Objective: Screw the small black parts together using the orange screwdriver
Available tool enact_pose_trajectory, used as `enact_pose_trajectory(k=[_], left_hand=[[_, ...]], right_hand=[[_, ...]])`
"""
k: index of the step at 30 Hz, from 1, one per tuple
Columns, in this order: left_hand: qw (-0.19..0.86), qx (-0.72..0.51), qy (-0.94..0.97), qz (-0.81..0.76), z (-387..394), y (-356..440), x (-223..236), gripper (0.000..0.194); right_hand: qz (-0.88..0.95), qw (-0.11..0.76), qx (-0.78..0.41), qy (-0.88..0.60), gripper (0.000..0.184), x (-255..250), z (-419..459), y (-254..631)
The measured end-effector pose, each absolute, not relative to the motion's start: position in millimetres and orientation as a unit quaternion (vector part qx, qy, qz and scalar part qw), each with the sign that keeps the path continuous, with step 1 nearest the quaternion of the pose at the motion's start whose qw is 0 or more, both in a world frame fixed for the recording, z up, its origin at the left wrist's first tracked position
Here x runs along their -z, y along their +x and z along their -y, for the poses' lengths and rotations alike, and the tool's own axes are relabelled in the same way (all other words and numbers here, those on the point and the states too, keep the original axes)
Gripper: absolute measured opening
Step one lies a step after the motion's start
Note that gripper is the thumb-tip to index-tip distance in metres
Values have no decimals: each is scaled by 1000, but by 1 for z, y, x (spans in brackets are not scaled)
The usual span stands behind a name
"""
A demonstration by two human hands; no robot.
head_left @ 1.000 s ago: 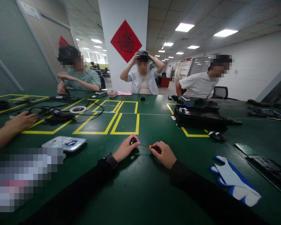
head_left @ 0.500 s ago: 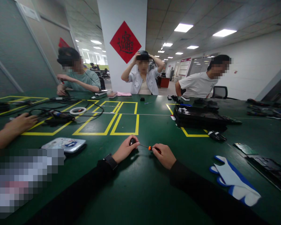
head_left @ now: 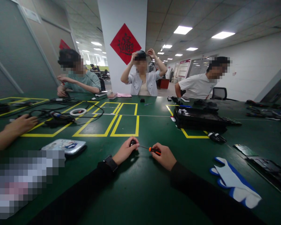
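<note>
My left hand (head_left: 126, 150), with a dark watch on its wrist, is closed around a small black rounded part (head_left: 132, 143); its kind does not show. In my right hand (head_left: 164, 156) is a screwdriver (head_left: 155, 151) with an orange and black handle. Its thin metal shaft points left and reaches the fingertips of my left hand. Whether the tip touches the black part is hidden by those fingers. Both hands are just above the green table (head_left: 131, 190), near its middle.
White and blue gloves (head_left: 236, 179) lie at the right, near circuit boards (head_left: 271, 167). Black housings (head_left: 199, 118) stand farther back. To the left are a decorated tin case (head_left: 64, 145), cables (head_left: 58, 115), a white ring (head_left: 78, 112) and another person's hand (head_left: 22, 124). Several people sit around the table.
The fingers of my right hand have shifted on the screwdriver, so more of its handle shows. My left hand keeps its grip. Across the table, a person's hand has lifted away from the headgear.
</note>
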State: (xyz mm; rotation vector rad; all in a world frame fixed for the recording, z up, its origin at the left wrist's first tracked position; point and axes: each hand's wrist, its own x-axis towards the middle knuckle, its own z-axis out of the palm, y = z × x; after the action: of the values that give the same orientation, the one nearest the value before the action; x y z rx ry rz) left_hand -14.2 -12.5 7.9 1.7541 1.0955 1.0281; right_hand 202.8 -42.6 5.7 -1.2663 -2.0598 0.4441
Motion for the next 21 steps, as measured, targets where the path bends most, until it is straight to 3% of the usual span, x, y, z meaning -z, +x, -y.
enact_pose_trajectory(k=[21], left_hand=[[409, -414, 683, -441, 12, -15, -8, 19]], right_hand=[[805, 345, -143, -460, 20, -6, 43, 205]])
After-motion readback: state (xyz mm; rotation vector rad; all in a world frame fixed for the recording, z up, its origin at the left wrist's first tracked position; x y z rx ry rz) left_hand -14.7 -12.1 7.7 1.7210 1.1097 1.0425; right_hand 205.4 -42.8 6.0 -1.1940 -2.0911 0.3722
